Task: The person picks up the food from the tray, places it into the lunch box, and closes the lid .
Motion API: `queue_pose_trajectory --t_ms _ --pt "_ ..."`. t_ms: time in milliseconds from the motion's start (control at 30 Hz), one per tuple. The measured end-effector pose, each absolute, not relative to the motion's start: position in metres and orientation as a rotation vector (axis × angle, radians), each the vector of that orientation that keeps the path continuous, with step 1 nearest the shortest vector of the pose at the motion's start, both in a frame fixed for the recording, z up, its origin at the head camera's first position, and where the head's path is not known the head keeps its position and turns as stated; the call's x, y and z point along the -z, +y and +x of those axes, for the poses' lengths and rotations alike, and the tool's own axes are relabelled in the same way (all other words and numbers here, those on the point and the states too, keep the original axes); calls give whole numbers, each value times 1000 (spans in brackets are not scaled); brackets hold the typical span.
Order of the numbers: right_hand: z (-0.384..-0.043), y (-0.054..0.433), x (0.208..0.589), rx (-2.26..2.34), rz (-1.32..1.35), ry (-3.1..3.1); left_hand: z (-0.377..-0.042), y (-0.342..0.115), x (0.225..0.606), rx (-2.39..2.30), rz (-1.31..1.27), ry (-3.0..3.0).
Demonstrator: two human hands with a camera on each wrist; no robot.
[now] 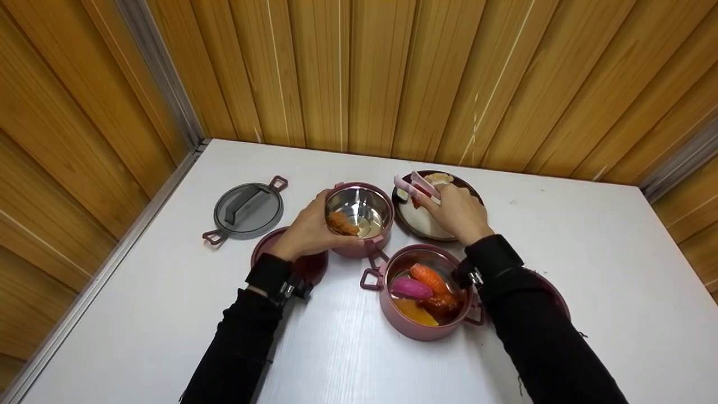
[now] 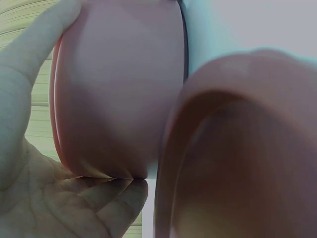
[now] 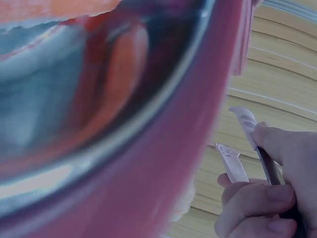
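Observation:
My left hand point(image 1: 314, 230) grips a small pink pot point(image 2: 119, 89) with a steel inside, thumb along the near side and fingers round the far side. A brown, fried-looking piece of food point(image 1: 341, 223) lies inside it. My right hand point(image 3: 277, 183) holds pale pink tongs point(image 1: 418, 188) over a dark-rimmed plate point(image 1: 414, 231). In the right wrist view the two tong tips stand apart. On the plate are a red piece, a white piece and a beige piece point(image 1: 439, 178); whether the tongs touch any is unclear.
A larger pink pot point(image 1: 420, 332) with orange, purple, brown and yellow food stands in front, close to my right wrist. A grey lid point(image 1: 249, 210) lies at the left. Dark pink dishes point(image 1: 314, 266) sit partly hidden under both forearms. Wood-look panels point(image 1: 376, 84) border the table.

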State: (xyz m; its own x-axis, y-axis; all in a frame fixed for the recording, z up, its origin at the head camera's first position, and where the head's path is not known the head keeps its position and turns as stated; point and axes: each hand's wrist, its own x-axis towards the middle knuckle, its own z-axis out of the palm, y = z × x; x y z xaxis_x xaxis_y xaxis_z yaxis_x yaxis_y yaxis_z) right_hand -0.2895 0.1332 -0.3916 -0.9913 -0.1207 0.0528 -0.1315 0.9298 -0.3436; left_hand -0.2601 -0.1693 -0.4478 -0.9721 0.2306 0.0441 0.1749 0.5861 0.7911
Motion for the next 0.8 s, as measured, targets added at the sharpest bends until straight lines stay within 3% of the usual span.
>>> queue_pose_trajectory --t_ms 333,600,800 --pt "-349 158 478 -515 176 -3049 -260 -171 449 -1369 360 2733" --pt "-298 131 415 -559 132 -3155 -261 -170 451 -1362 342 2730" --pt "-288 125 409 -486 162 -3132 -260 -171 451 -1322 318 2743"
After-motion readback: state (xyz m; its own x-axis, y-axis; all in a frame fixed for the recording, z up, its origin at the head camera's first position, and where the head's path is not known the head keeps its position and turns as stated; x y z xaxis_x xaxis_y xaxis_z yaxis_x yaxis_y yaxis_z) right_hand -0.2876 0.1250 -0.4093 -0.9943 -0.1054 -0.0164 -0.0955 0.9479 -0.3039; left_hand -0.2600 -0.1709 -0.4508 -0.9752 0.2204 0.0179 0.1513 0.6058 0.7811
